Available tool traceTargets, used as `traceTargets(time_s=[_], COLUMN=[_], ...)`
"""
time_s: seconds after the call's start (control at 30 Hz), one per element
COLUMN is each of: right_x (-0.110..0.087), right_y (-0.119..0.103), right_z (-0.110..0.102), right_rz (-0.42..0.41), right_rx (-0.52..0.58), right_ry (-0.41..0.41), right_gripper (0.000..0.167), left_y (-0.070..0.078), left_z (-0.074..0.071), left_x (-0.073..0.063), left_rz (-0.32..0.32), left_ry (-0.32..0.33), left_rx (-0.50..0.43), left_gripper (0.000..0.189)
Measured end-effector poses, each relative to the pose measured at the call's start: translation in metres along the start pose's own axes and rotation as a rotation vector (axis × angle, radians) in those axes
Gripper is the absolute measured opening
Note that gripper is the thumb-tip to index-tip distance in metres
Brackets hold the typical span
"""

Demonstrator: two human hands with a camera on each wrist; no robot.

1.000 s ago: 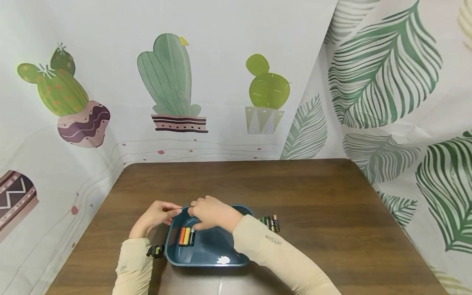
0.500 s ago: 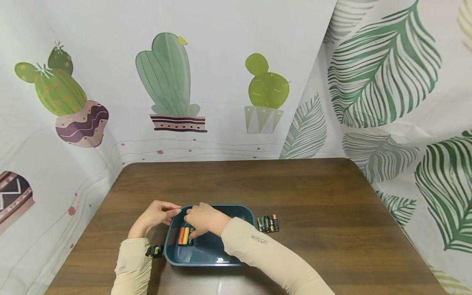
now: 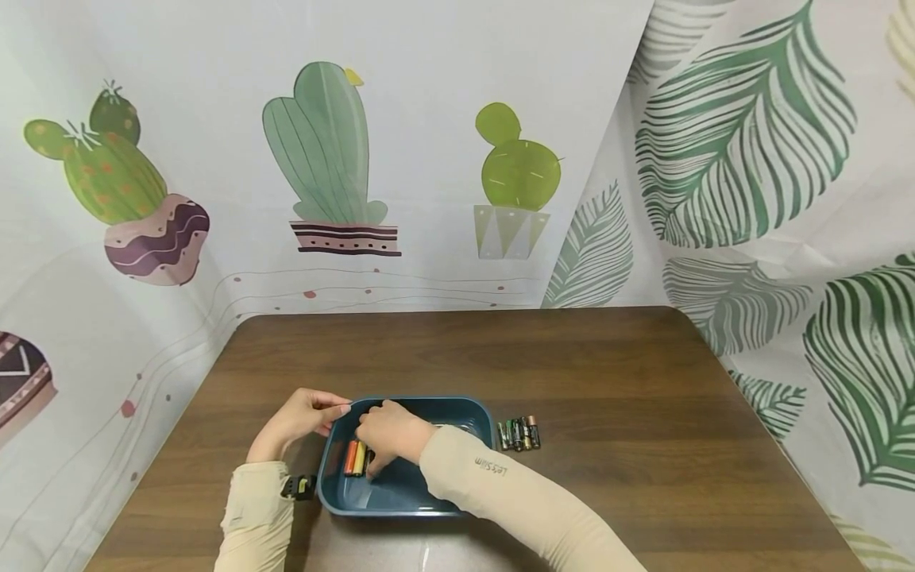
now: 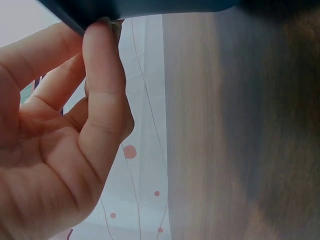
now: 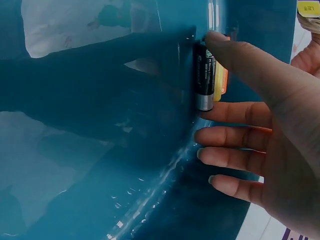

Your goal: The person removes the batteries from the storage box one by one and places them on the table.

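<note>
A blue plastic basin (image 3: 400,513) stands on the wooden table. At its far left corner my left hand (image 3: 300,419) pinches the rim between thumb and fingers, as the left wrist view also shows. My right hand (image 3: 395,433) reaches down inside. In the right wrist view its thumb and index finger sit at the two ends of a black battery (image 5: 205,75) with a silver end, while the other fingers extend near the wall. Beside that battery lie a yellow battery (image 3: 360,460) and an orange-red battery (image 3: 350,458), side by side near the basin's left wall.
Several batteries (image 3: 519,434) lie in a row on the table (image 3: 615,381), just right of the basin. A printed cloth (image 3: 436,159) with cacti and leaves hangs behind the table.
My right hand has moved left and a little nearer inside the basin, from above the far side onto the black battery. My left hand has stayed on the rim.
</note>
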State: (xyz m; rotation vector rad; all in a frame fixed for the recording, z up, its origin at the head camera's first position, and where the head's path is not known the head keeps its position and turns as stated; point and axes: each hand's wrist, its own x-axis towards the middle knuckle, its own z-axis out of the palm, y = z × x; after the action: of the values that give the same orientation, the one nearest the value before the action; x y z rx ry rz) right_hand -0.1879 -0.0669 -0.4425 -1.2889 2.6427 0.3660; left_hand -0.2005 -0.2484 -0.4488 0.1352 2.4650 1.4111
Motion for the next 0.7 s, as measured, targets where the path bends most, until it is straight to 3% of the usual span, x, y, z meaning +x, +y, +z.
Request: traceTargets(time_s=[0.7], right_x=[0.0012], right_y=[-0.0011], right_z=[0.0014], right_rz=[0.003], right_rx=[0.008], right_ry=[-0.012], right_gripper=[0.047], left_y=[-0.0003], left_z=[-0.0002], left_x=[-0.0002], left_rz=[0.001], left_ry=[0.004], left_rx=[0.011], left_gripper=[0.026])
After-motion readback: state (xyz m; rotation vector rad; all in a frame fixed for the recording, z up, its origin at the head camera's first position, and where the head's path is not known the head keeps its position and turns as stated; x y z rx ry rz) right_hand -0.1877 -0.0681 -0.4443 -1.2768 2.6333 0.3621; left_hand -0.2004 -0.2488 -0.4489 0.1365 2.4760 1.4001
